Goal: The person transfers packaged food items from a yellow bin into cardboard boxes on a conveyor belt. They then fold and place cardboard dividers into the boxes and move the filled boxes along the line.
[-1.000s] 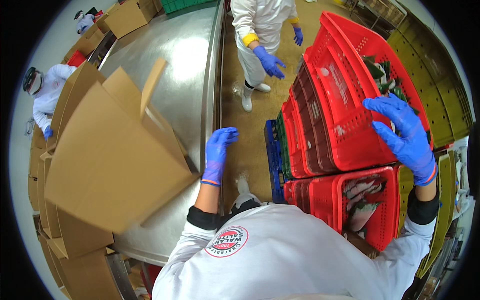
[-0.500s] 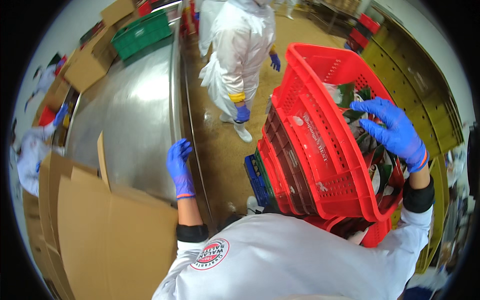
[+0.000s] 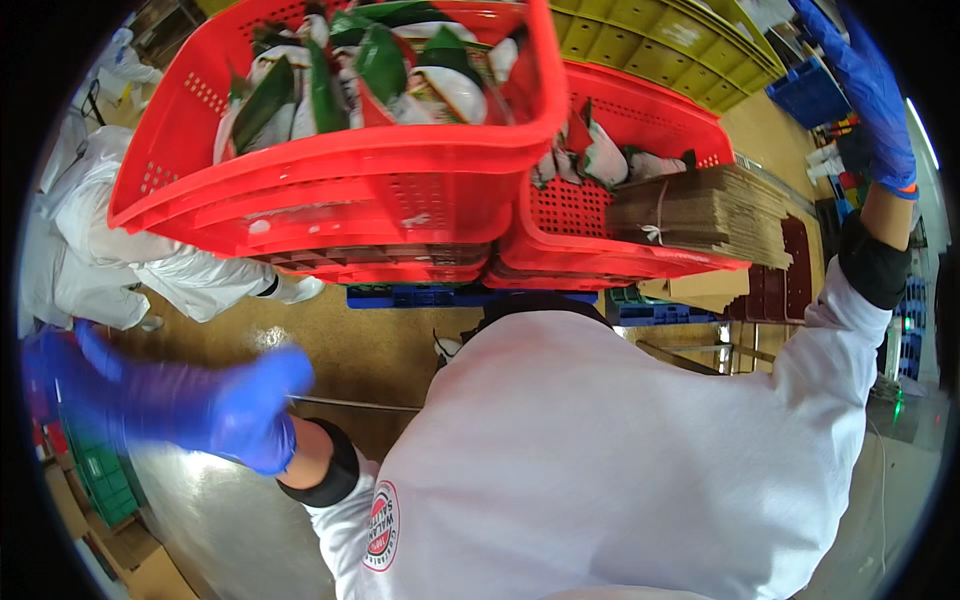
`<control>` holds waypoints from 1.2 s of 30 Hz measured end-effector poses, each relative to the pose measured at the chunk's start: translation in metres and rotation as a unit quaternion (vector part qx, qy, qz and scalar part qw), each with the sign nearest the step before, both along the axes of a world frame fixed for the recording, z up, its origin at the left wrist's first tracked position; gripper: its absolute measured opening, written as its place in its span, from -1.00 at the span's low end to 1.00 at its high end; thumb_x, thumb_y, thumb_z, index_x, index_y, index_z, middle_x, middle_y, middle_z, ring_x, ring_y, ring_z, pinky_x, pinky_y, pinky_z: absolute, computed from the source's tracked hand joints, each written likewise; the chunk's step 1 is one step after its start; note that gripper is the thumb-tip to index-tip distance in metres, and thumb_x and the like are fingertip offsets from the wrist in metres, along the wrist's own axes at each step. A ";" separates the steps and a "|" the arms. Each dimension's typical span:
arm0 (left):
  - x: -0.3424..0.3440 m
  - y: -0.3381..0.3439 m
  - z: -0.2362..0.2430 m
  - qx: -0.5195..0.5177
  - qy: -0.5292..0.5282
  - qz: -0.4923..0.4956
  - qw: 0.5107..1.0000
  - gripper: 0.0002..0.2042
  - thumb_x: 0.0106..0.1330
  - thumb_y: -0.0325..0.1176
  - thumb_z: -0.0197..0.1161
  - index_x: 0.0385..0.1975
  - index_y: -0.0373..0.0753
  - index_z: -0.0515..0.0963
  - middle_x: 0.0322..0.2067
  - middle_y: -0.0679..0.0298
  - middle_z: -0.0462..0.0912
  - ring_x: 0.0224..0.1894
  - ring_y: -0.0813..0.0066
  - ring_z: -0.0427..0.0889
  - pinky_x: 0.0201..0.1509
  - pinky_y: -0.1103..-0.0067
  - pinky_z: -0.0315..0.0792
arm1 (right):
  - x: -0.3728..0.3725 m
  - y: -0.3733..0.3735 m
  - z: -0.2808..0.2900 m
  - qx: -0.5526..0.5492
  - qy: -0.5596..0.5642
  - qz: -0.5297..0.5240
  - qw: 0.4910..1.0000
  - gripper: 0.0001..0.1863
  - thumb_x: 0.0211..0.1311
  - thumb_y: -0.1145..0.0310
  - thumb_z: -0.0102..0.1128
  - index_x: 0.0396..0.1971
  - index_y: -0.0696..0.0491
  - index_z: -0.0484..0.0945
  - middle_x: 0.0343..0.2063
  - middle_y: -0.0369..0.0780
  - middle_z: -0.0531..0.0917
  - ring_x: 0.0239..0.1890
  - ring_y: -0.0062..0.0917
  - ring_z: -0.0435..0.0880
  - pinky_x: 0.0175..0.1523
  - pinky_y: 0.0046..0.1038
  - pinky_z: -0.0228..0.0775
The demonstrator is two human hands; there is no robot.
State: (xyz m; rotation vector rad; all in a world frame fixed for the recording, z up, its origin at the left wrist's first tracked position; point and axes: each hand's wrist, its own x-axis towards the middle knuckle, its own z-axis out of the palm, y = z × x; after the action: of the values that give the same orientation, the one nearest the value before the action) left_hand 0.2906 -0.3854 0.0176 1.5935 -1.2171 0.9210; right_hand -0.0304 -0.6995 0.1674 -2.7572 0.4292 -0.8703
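Note:
My left hand, in a blue glove, is blurred by motion at the left. Its thumb and fingers look spread, and I see nothing held. On the upper right, my right hand, gloved in blue too, reaches up with its fingers stretched out, partly cut by the picture's rim. Ahead stands a red perforated crate holding several white packets with pointed green parts. To its right, a second red crate holds similar packets and a string-tied bundle of flat cardboard. Both hands are apart from the crates.
Yellow-green crates stand behind the red ones. Blue pallets lie beneath the stacks. People in white are at the left. A metal table, a green crate and cardboard boxes are at the lower left.
My view has turned toward the right, bringing the second red crate and cardboard bundle into sight. My right hand has left the packets in the first crate and is raised to the right.

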 end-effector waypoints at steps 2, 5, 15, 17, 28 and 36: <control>-0.022 -0.033 -0.008 0.042 0.064 -0.188 0.979 -0.37 -0.01 -0.50 0.24 0.18 -0.41 0.35 0.09 0.05 0.49 0.12 0.26 0.49 0.20 0.40 0.37 | -0.069 -0.045 -0.017 0.117 -0.003 -0.172 0.978 -0.50 0.29 0.22 0.19 0.21 0.01 0.40 0.09 -0.25 0.52 0.12 -0.52 0.48 0.19 -0.46 0.35; -0.084 -0.075 -0.049 0.201 0.013 -0.307 0.930 -0.33 -0.09 -0.41 0.42 0.16 -0.31 0.43 -0.09 0.07 0.65 -0.02 0.14 0.61 0.11 0.39 0.43 | -0.185 -0.120 -0.072 0.061 0.052 -0.228 0.970 -0.52 0.34 0.27 0.15 0.22 0.08 0.39 0.15 -0.28 0.49 0.20 -0.63 0.39 0.29 -0.54 0.21; -0.322 -0.318 -0.189 0.272 0.170 -0.492 0.809 0.36 -0.43 -0.08 0.67 0.42 -0.32 -0.16 0.37 0.00 0.06 0.37 0.13 0.15 0.43 0.34 0.06 | -0.338 -0.120 -0.337 0.578 -0.434 -0.110 0.682 -0.26 0.45 -0.16 -0.37 0.39 0.11 0.05 0.35 -0.20 0.22 0.38 -0.43 0.17 0.43 -0.35 -0.05; -0.344 -0.339 -0.203 0.305 0.365 -0.532 0.701 0.27 -0.42 -0.19 0.68 0.38 -0.33 -0.05 0.24 0.11 0.27 0.23 0.31 0.32 0.35 0.39 0.21 | -0.311 -0.101 -0.350 0.603 -0.407 -0.154 0.669 -0.26 0.45 -0.14 -0.34 0.40 0.10 0.01 0.38 -0.21 0.15 0.41 -0.44 0.11 0.45 -0.37 -0.09; -0.267 -0.383 -0.242 0.248 0.635 -0.552 0.480 -0.40 0.15 -0.36 0.36 0.21 -0.28 0.32 0.09 0.20 0.50 0.09 0.37 0.47 0.19 0.47 0.38 | -0.285 -0.173 -0.372 0.433 -0.325 -0.144 0.828 -0.36 0.43 0.17 -0.08 0.39 0.12 0.02 0.35 -0.04 0.17 0.39 -0.32 0.14 0.41 -0.35 -0.03; -0.371 -0.444 -0.182 0.054 0.749 -0.383 0.538 -0.25 0.30 0.36 -0.14 0.16 -0.22 0.44 0.10 0.22 0.52 0.07 0.28 0.53 0.23 0.39 0.35 | -0.297 -0.207 -0.366 0.509 -0.501 -0.156 0.682 -0.45 0.50 0.18 -0.25 0.39 0.07 0.07 0.32 -0.25 0.23 0.36 -0.52 0.15 0.42 -0.44 -0.04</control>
State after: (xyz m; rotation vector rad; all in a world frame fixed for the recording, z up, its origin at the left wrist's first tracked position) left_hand -0.0805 -0.8291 -0.1643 1.0215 -0.4311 -1.0646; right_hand -0.3271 -0.9066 -0.1984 -0.9666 0.8002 -1.4367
